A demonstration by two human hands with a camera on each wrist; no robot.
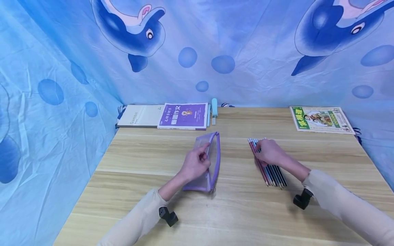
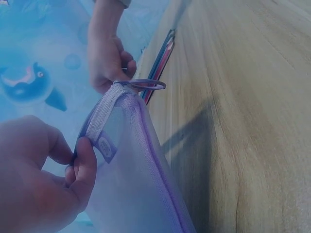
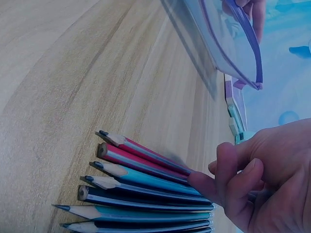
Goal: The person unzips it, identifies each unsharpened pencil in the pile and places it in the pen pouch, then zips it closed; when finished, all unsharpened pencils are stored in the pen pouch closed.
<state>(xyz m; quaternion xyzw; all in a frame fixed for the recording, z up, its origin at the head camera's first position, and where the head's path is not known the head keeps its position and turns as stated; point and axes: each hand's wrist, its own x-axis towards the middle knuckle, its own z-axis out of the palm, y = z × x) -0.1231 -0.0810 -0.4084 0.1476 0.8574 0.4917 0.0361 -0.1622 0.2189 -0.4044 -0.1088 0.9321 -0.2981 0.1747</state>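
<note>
My left hand [image 1: 194, 164] pinches the zip edge of a see-through mesh pencil pouch [image 2: 141, 184] between thumb and fingers. The pouch has purple trim, and its mouth gapes toward the right. My right hand [image 1: 271, 152] is over a row of pencils [image 1: 274, 174] lying side by side on the table. In the right wrist view, the fingers [image 3: 204, 187] of this hand are bent, one fingertip right at a red pencil [image 3: 141, 160]. Black and blue pencils lie beside the red ones, sharpened tips toward me. Whether the right fingers grip a pencil, I cannot tell.
Along the back of the wooden table [image 1: 240, 212] lie a pale book [image 1: 138, 115], a purple book [image 1: 184, 116] and a light-blue stationery item [image 1: 214, 107]. A green-covered booklet [image 1: 321, 119] lies at the back right. A blue dolphin-print curtain [image 1: 258, 41] hangs behind.
</note>
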